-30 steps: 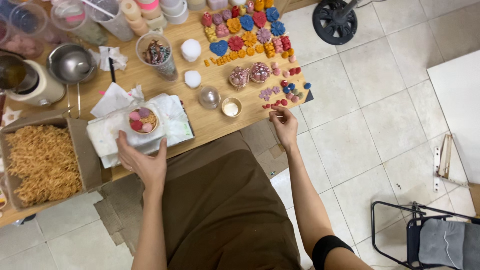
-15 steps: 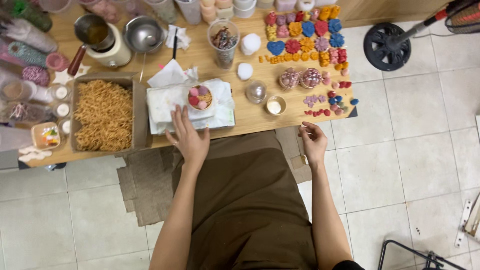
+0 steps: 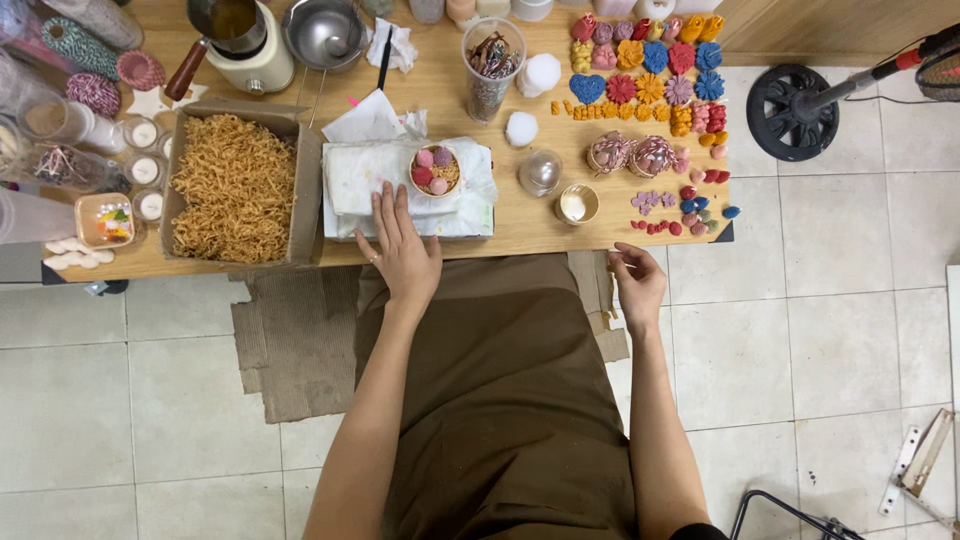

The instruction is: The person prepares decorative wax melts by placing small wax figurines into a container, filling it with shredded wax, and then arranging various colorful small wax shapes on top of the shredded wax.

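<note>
While the person sits at the long wooden table point(image 3: 520, 235), the left hand point(image 3: 402, 250) lies flat, fingers spread, on the folded white cloth point(image 3: 365, 180) at the table's near edge, gripping nothing. Just beyond its fingertips, resting on the same cloth, stands the small round tan bowl holding pink and purple wax balls on straw filling point(image 3: 436, 170); hand and bowl are near but apart. The right hand point(image 3: 636, 283) hovers just off the table edge, fingers loosely curled; whether it pinches anything cannot be told. Judgement: the bowl looks light and small, its loose contents likely to spill if tipped, so it should be taken by the rim or cupped from the sides and kept level; the wax pieces are probably brittle and easily marked. To the left sits the open cardboard box of shredded tan paper filling point(image 3: 238, 185). To the right: a small clear dome point(image 3: 540, 172), a little gold tin point(image 3: 577, 204), and rows of coloured flower- and heart-shaped wax pieces point(image 3: 650, 70).
</note>
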